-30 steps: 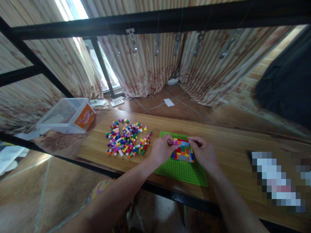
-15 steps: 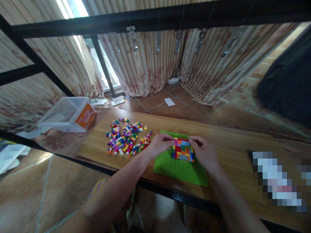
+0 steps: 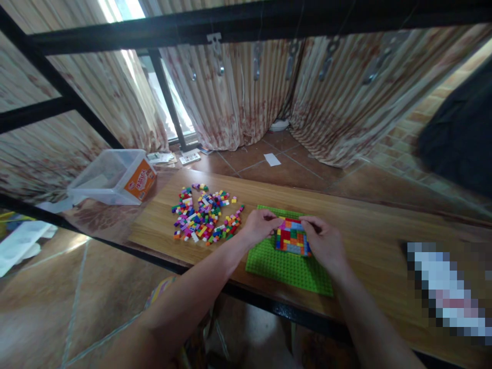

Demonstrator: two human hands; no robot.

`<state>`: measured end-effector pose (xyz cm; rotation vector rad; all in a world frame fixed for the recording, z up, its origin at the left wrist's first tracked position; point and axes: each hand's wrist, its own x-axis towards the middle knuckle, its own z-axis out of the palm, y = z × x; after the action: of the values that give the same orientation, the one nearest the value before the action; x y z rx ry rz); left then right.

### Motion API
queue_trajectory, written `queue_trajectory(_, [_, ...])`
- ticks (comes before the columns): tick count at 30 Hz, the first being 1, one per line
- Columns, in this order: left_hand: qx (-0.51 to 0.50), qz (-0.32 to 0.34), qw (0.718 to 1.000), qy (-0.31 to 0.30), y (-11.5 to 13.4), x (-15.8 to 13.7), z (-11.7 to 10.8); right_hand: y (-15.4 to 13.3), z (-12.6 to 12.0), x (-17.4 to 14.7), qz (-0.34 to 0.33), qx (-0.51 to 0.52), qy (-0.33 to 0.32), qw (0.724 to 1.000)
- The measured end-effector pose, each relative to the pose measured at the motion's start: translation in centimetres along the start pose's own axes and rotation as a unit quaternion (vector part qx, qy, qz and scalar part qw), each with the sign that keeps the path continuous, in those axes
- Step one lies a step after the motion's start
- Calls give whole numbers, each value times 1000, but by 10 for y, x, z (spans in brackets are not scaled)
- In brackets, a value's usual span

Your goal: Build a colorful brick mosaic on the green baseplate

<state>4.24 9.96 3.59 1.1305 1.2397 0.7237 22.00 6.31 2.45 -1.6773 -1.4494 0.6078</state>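
Note:
A flat, multicoloured panel of toy building bricks (image 3: pixel 292 240) sits over the green studded baseplate (image 3: pixel 286 274). At its upper left corner my left hand (image 3: pixel 262 226) has thumb and forefinger closed on the edge. My right hand (image 3: pixel 325 240) grips the upper right edge, its fingers bent and the thumb hidden in part. Whether the panel is pressed onto the studs or slightly raised I cannot tell. To the left of the baseplate, a loose heap of small coloured bricks (image 3: pixel 205 218) is spread over the wooden table.
The wooden table (image 3: pixel 365 230) has a dark front edge. Beyond its left end stands a clear plastic bin (image 3: pixel 107 177) with an orange label. A blurred-out object (image 3: pixel 442 287) lies at the right. A black metal frame (image 3: pixel 246 25) with hanging hooks crosses above.
The camera view has shifted slightly, so the table scene appears a little further right. Both hands stay at the brick panel's upper corners, with only small finger movement.

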Motion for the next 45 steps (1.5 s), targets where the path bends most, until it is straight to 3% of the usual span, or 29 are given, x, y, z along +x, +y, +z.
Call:
queue_trajectory(13, [-32, -31, 999, 8, 2, 4, 7, 3, 18, -6, -22, -15, 25, 999])
queue_trajectory(24, [151, 76, 985, 34, -19, 9, 6, 10, 18, -6, 20, -73, 29, 997])
queue_trajectory(30, [202, 129, 970, 34, -12, 2, -2, 10, 19, -1, 24, -82, 34, 996])
queue_trajectory(33, [235, 164, 956, 58, 2, -4, -22, 11, 17, 2, 32, -76, 20, 996])
queue_trajectory(36, [265, 166, 941, 129, 17, -8, -60, 12, 14, 3, 51, -75, 8, 996])
queue_trajectory(41, [319, 106, 893, 300, 27, -15, -145, 20, 10, 7, 78, -76, 15, 994])
queue_trajectory(45, [389, 54, 838, 379, 15, -26, -200, 29, 9, 9, 67, -82, 10, 994])
